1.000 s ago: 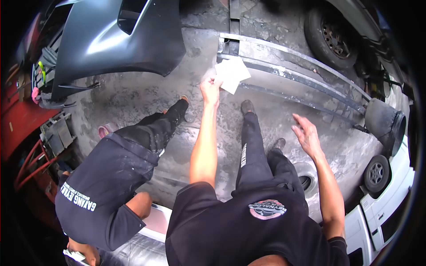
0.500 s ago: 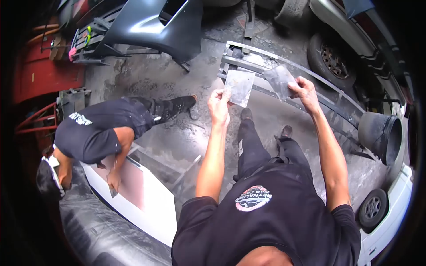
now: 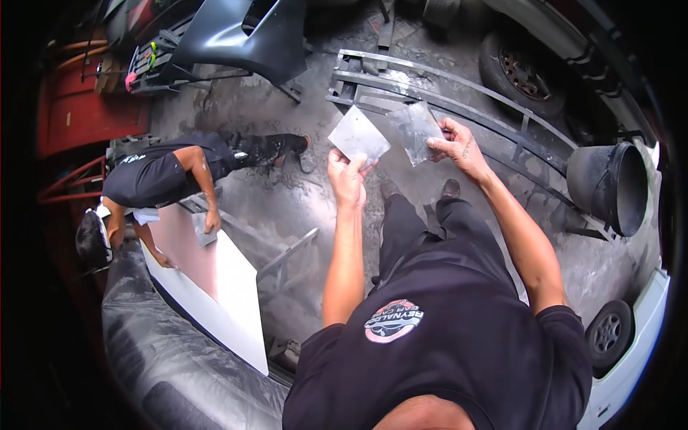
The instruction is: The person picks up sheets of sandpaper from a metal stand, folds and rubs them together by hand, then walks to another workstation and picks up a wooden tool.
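Note:
My left hand pinches the lower corner of a thin, square, light-grey plate, thumb on its face. A second thin plate, darker grey and smudged, is gripped at its right edge by the thumb and fingers of my right hand. The two plates are held side by side above the floor, with a small gap between them. What they are made of I cannot tell.
To the left, a co-worker bends over a white and pinkish panel, one hand holding a grey plate. Ahead lie a metal frame, a wheel and a black bucket-like drum. A dark fender stands beyond.
My left plate has turned to a diamond angle, and the right one has shifted left, nearer to it. The co-worker's hand with the plate has moved across the panel. My view has shifted.

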`<move>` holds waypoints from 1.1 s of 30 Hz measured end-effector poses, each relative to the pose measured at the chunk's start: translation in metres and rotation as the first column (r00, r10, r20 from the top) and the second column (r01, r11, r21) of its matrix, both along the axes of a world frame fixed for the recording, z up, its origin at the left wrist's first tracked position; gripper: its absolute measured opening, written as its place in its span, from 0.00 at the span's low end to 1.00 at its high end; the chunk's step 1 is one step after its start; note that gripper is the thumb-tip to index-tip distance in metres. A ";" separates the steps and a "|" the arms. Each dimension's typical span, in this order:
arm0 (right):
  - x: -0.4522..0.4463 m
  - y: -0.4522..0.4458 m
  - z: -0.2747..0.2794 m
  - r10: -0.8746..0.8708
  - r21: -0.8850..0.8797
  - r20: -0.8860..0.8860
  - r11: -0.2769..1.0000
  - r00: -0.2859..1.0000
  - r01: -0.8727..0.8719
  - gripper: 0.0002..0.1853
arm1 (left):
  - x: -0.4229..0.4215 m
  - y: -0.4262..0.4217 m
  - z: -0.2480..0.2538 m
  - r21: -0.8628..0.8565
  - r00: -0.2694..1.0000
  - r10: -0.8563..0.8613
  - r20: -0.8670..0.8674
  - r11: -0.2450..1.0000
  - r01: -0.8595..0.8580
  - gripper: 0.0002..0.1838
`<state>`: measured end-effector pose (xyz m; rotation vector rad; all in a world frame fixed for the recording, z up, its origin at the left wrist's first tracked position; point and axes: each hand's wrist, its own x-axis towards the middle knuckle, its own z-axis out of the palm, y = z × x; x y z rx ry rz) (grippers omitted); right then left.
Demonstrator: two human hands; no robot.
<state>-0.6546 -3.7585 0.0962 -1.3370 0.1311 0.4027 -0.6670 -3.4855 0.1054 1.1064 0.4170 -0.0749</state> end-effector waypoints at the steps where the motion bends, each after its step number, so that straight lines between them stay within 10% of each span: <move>1: -0.006 0.001 0.002 0.002 0.004 0.003 1.000 1.000 -0.002 0.14 | -0.008 0.000 0.002 0.020 1.000 -0.029 -0.009 0.999 0.030 0.24; 14: -0.087 0.044 0.034 0.077 0.022 -0.010 0.997 0.997 -0.076 0.16 | -0.082 0.002 0.026 0.032 0.979 -0.128 0.157 0.992 0.124 0.25; 20: -0.139 0.058 0.048 -0.089 0.166 -0.084 0.981 0.992 0.102 0.28 | -0.123 0.058 0.039 -0.073 0.968 -0.042 0.248 0.995 0.062 0.24; 33: -0.200 0.075 0.065 -0.411 0.128 0.112 0.909 0.905 0.397 0.18 | -0.151 0.031 0.059 -0.255 0.983 -0.175 0.051 0.950 0.182 0.21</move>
